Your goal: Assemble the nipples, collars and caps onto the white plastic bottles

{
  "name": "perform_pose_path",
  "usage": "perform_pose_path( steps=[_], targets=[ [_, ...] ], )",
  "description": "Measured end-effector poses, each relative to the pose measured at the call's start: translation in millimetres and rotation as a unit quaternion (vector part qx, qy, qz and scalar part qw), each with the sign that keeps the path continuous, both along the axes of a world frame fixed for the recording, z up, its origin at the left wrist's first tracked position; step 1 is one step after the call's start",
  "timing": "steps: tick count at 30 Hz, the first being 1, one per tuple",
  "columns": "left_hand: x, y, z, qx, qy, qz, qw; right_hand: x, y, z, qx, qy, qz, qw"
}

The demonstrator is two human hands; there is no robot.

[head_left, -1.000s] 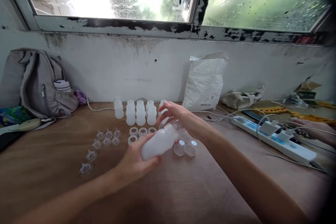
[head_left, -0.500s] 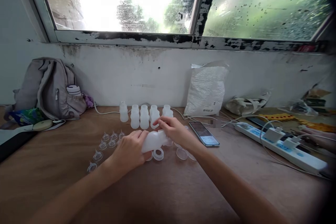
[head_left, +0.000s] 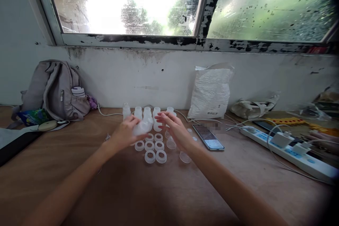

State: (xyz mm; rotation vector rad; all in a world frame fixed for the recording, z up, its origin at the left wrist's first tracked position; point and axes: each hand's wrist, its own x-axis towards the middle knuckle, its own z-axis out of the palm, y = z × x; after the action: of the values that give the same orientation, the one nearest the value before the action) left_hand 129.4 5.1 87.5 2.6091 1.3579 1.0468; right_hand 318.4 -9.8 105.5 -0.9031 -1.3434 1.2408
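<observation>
My left hand (head_left: pixel 125 132) is closed round a translucent white baby bottle (head_left: pixel 144 126), tilted above the table. Just right of it, my right hand (head_left: pixel 173 129) is open, fingers apart and nothing in them. Several similar bottles (head_left: pixel 138 111) stand in a row behind the hands, near the wall; one clear-topped bottle (head_left: pixel 126 109) is at the row's left end. Below the hands lie several white screw rings (head_left: pixel 150 156). Round clear caps (head_left: pixel 184 157) lie beside and under my right wrist. A clear bottle teat (head_left: pixel 107 137) shows past my left wrist, the others mostly hidden by my arm.
A phone (head_left: pixel 208 137) lies right of my right hand, with a power strip (head_left: pixel 288 153) and cables beyond. A white plastic bag (head_left: pixel 211 91) leans on the wall. A grey backpack (head_left: pixel 57 91) sits at the left. Another person's hand (head_left: pixel 324 139) is at the far right.
My right hand has let go of the bottle and opened. My left hand has carried the bottle up and left, baring more rings. The view has shifted slightly.
</observation>
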Motion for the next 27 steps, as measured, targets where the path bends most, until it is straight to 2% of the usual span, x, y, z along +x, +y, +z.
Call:
perform_pose_path(
  steps=[5,7,9,15,18,22,25,27],
  targets=[
    [-49,42,3.9,-0.029,-0.133,0.116,0.984,16,14,0.9,-0.013,0.002,-0.017,1.0],
    [-62,57,1.9,-0.051,-0.125,0.152,0.979,17,17,0.3,-0.02,0.01,-0.03,0.999],
    [-70,71,-2.5,-0.059,-0.123,0.159,0.978,17,19,-0.6,-0.032,0.018,-0.044,0.998],
    [-71,98,-27.6,-0.12,-0.1,0.157,0.975,21,23,-3.7,-0.07,0.062,-0.004,0.996],
    [-68,100,-36.3,-0.13,-0.09,0.16,0.974,25,25,-4.7,-0.068,0.063,-0.005,0.996],
    [-66,100,-40.3,-0.126,-0.102,0.169,0.972,31,26,-2.1,-0.066,0.054,0.005,0.996],
    [-65,102,-45.0,-0.118,-0.137,0.163,0.97,37,27,2.4,-0.054,0.043,-0.004,0.998],
    [-65,105,-50.1,-0.116,-0.167,0.155,0.967,43,30,5.4,-0.028,0.038,-0.04,0.998]
  ],
)
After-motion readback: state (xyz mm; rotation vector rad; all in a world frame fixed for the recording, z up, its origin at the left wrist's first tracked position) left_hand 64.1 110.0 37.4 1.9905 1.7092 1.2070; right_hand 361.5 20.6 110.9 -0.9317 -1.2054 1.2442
